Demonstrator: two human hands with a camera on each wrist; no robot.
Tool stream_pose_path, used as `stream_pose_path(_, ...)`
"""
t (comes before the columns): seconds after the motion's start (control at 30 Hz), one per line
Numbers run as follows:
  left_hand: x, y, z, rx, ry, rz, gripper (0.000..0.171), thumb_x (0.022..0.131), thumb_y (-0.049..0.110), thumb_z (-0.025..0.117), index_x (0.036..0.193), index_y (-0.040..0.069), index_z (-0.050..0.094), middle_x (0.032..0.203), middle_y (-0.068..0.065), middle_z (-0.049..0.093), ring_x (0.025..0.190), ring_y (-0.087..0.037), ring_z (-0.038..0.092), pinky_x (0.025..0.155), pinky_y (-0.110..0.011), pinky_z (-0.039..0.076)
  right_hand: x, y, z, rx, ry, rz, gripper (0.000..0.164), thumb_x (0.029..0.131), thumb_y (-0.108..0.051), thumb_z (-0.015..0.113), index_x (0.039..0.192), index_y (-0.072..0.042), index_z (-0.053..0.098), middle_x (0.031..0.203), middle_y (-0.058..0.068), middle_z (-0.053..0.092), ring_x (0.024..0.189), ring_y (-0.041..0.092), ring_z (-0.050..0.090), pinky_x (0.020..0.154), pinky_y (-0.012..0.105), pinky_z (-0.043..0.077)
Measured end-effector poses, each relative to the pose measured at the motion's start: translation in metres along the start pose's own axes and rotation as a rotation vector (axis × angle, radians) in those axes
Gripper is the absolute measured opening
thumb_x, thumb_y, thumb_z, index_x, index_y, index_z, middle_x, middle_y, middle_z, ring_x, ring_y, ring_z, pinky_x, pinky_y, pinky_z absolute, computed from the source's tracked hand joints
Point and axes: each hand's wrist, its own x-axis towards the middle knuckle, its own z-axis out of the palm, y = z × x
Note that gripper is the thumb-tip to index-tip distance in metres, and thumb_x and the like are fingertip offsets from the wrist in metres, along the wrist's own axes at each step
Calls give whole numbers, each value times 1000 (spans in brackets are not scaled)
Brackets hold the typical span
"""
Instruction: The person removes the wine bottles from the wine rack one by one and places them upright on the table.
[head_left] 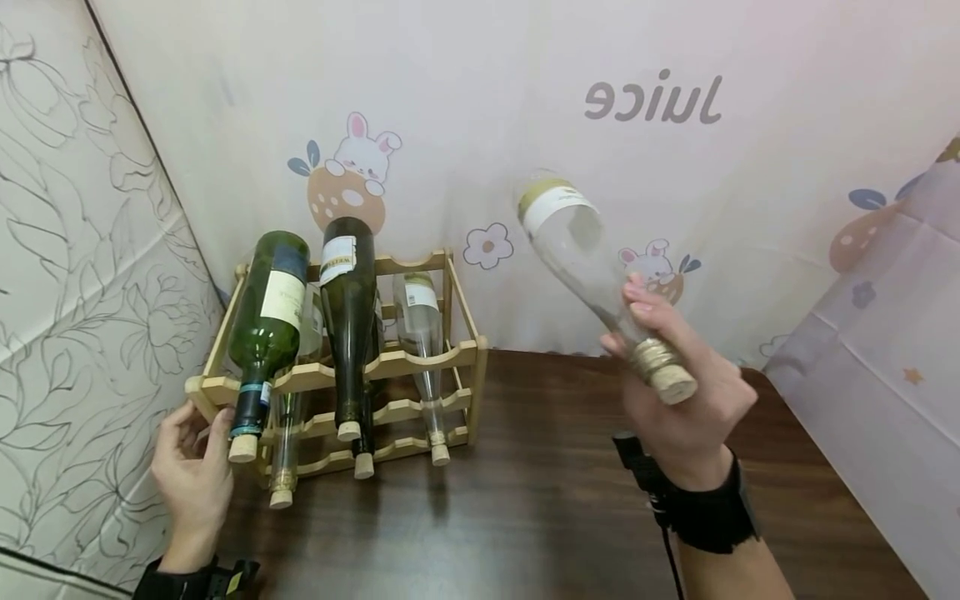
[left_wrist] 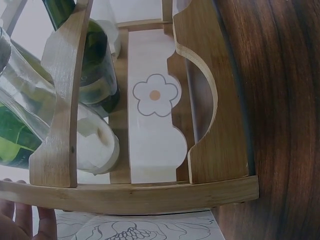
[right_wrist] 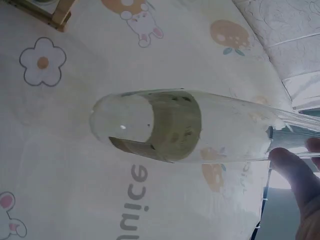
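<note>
"One wooden rack (head_left: 405, 364), left; where's our clear bottle (head_left: 567, 243)?"
"Right of it, held up. We've right hand (head_left: 686, 404) curled round its neck, left hand (head_left: 193, 467) gripping rack's near-left corner. Bottle slants far-left to near-right, cork (head_left: 673, 384) nearest."

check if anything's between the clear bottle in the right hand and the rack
Nothing visible stands between the clear bottle in the right hand and the rack. Its top tier holds a green bottle at left and a dark bottle mid-row.
</note>
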Motion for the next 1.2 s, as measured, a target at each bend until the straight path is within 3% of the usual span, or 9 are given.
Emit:
stream_pose_path(0.17,-1,1,0,2,-4,-23,36,94,-9,70,130,-8,65,109,22,70,101,3,68,88,-8,53,13,2,-29,-114,-45,116,50,87,-27,89,96,19,71,97,29,78,101,16,80,93,23,63)
stream_pose_path(0.33,-2,3,1,3,-20,-36,38,96,-8,70,133,-7,64,110,21,69,101,2,68,87,-8,53,24,8,-69,-283,-189,260,41,90,-18,86,109,16,74,109,21,80,74,-15,64,69,-3,44)
stream_pose_path(0.57,1,3,3,-25,2,-31,37,94,-9,71,130,-7,66,108,20,72,99,1,69,87,-9,54,33,29,-121,-630,-424,441,32,99,-13,75,130,-6,73,114,-35,64,93,-28,59,85,-3,47)
stream_pose_path(0.83,5,4,2,-28,21,-58,36,95,-6,72,130,-3,67,107,20,72,98,2,68,87,-10,53,43,82,-156,-961,-592,789,21,105,-32,65,115,-14,69,97,-24,64,75,-36,38,80,-4,41)
stream_pose_path(0.87,5,4,1,-27,23,-59,36,94,-6,72,130,-4,67,107,19,72,98,1,68,87,-10,53,45,90,-160,-989,-613,838,22,105,-34,64,114,-15,68,97,-22,66,72,-34,36,75,-3,39)
stream_pose_path(0.93,5,5,1,-19,22,-65,36,95,-5,72,130,-3,67,107,20,71,99,2,68,87,-10,53,46,104,-166,-1033,-662,893,34,106,-35,60,120,-4,66,112,4,77,80,-18,59,71,4,38)
stream_pose_path(1.0,4,5,1,-15,19,-69,36,95,-5,72,131,-3,66,107,20,70,99,2,68,87,-10,53,47,117,-171,-1051,-698,975,43,107,-37,57,128,0,65,136,27,68,110,9,71,76,18,44)
stream_pose_path(1.1,2,6,2,-10,8,-73,36,96,-4,71,132,-3,65,109,21,70,101,2,67,88,-10,53,51,132,-178,-1066,-745,1079,52,109,-40,51,136,3,61,150,32,54,147,55,39,96,55,49)
stream_pose_path(1.2,0,5,2,-2,5,-75,36,97,-3,70,133,-3,65,110,22,69,101,3,67,88,-10,52,54,144,-186,-1066,-789,1110,53,108,-40,50,137,3,61,147,35,55,146,58,33,95,60,47)
